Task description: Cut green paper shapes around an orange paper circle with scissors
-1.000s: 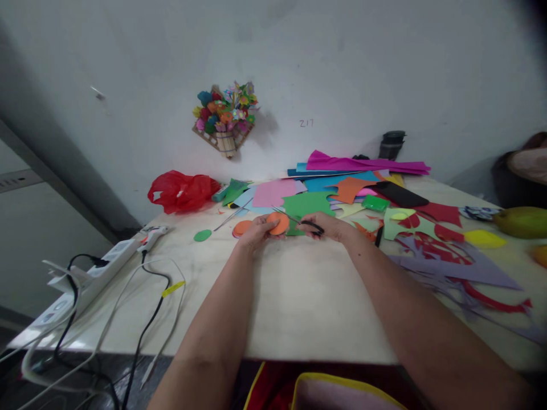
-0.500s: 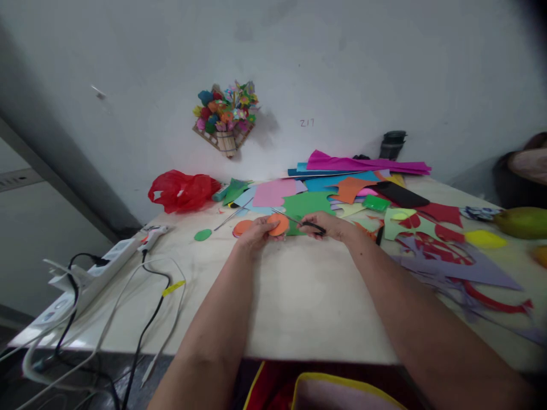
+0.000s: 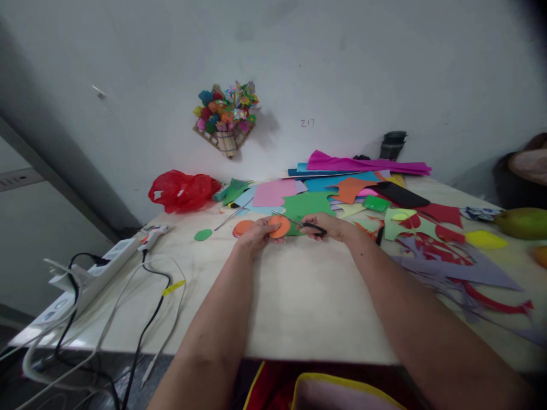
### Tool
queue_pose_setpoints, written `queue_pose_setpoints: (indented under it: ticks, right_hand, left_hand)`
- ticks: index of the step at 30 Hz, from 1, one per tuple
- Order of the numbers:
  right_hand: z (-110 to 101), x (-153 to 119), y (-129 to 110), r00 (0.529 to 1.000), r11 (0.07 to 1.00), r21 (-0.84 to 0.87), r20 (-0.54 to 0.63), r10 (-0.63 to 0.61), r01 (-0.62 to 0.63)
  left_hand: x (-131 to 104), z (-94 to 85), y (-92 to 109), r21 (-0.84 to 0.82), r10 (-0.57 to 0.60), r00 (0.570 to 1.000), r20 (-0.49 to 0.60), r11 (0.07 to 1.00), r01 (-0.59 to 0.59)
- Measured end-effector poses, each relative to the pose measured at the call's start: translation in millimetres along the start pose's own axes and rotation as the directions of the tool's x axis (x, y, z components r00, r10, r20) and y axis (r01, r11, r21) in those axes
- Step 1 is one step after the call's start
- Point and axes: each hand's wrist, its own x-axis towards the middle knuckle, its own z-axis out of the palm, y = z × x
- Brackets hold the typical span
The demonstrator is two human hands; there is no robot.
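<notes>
Between the thumb and fingers of my left hand (image 3: 257, 234) is a round orange paper disc (image 3: 280, 227), held just above the table. My right hand (image 3: 322, 226) is closed around the black handles of a pair of scissors (image 3: 314, 229). The blades point left and lie along the disc's upper edge. To the left of my left hand, another orange disc (image 3: 242, 228) rests on the table, with other-coloured edges showing beneath it. A green paper disc (image 3: 203, 234) lies farther left. Behind the scissors spreads a cut green sheet (image 3: 310, 204).
Coloured paper sheets and scraps (image 3: 431, 250) cover the back and right of the table. A red plastic bag (image 3: 183, 191) sits at the back left. A power strip (image 3: 92, 276) with cables runs along the left edge. A phone-like black slab (image 3: 401, 194) lies on the papers.
The orange disc in my left hand has shifted slightly right and down, with the scissor blades still at its upper edge. Everything else stays where it was.
</notes>
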Motion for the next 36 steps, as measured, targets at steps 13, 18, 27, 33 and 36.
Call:
queue_pose_setpoints:
  ticks: [13,18,27,33,36]
  right_hand:
    - [1.0,2.6,3.1,1.0,0.999,-0.034,-0.021,-0.012,0.011]
    - [0.8,2.5,3.1,0.999,1.0,-0.013,-0.032,-0.018,0.018]
    - [1.5,-1.4,-2.2,0.999,1.0,0.012,-0.034,-0.009,0.009]
    - [0.3,-1.1,-1.6,1.0,1.0,-0.019,-0.023,0.01,-0.01]
    - [0.3,-0.6,-1.0,0.999,1.0,-0.016,-0.023,0.023,-0.024]
  left_hand:
    - [1.1,-1.3,-1.1,-0.005,-0.006,1.0,-0.021,1.0,0.006]
    - [1.4,-3.3,-1.7,-0.009,0.003,1.0,-0.003,1.0,-0.003]
    - [-0.8,-1.4,0.8,0.008,0.007,1.0,0.003,1.0,-0.007]
    - [-1.0,-4.1,-0.2,0.029,-0.01,1.0,-0.008,1.0,0.01]
    - [-1.2,-4.3,0.2,0.034,-0.019,1.0,-0.016,0.999,0.019]
